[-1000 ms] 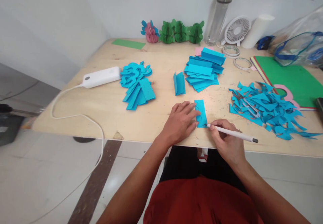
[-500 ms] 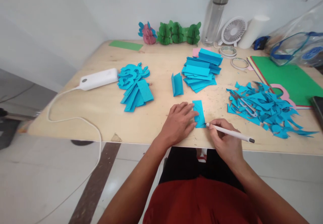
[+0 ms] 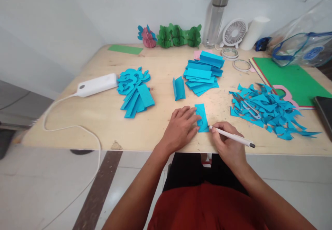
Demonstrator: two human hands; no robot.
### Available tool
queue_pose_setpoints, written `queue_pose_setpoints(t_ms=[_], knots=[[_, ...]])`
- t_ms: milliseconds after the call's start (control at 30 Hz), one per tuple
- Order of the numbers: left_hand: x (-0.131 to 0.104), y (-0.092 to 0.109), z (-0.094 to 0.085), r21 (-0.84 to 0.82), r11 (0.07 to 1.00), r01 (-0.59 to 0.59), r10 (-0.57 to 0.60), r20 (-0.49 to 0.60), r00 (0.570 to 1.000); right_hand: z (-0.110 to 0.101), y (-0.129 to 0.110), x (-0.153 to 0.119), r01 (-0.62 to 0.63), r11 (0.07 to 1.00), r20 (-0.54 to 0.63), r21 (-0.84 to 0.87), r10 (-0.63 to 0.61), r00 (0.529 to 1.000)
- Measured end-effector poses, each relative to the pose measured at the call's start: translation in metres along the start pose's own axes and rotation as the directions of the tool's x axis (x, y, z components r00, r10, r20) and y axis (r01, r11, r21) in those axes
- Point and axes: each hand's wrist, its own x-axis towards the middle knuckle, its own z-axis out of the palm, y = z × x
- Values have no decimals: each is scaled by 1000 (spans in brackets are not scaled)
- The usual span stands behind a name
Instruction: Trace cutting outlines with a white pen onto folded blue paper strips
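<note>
A blue paper rectangle [image 3: 203, 114] with a curved outline drawn on it lies near the table's front edge. My left hand [image 3: 181, 128] rests flat with fingers stretched, its fingertips pressing the paper's left side. In my right hand [image 3: 229, 143] is a white pen [image 3: 234, 137] with a dark end, its tip at the paper's lower right corner. Just beyond the paper stands a folded blue piece [image 3: 178, 88]. Behind that lies a pile of folded blue papers [image 3: 199, 73].
Cut blue shapes [image 3: 131, 79] and folded strips lie left, beside a white device [image 3: 97, 85] with a cable. Blue scraps [image 3: 275, 110] hold a craft knife [image 3: 250, 108]. Along the wall stand paper figures [image 3: 166, 37], a bottle [image 3: 214, 22] and a fan [image 3: 234, 33].
The camera view has shifted slightly, so the table's contents appear a little further left. Both hands stay at the paper, and the pen tip remains near its lower right corner.
</note>
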Motion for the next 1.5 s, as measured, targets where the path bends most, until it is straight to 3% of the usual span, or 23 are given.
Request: queue_pose_setpoints(t_ms=[500,700,867,1500], knots=[[0,-1,2,-4,1000,-2,2,-3,1000,3,2,0,-20,1000,-11,22,20,1000],[0,-1,1,-14,1000,4,-4,-4,1000,1,8,3,-152,971,42,185,146,988],[1,0,0,-23,1000,1,-1,-1,1000,1,13,10,-171,941,66,292,159,985],[1,3,-2,-33,999,-1,1,-11,1000,0,7,10,-100,980,67,169,90,994]])
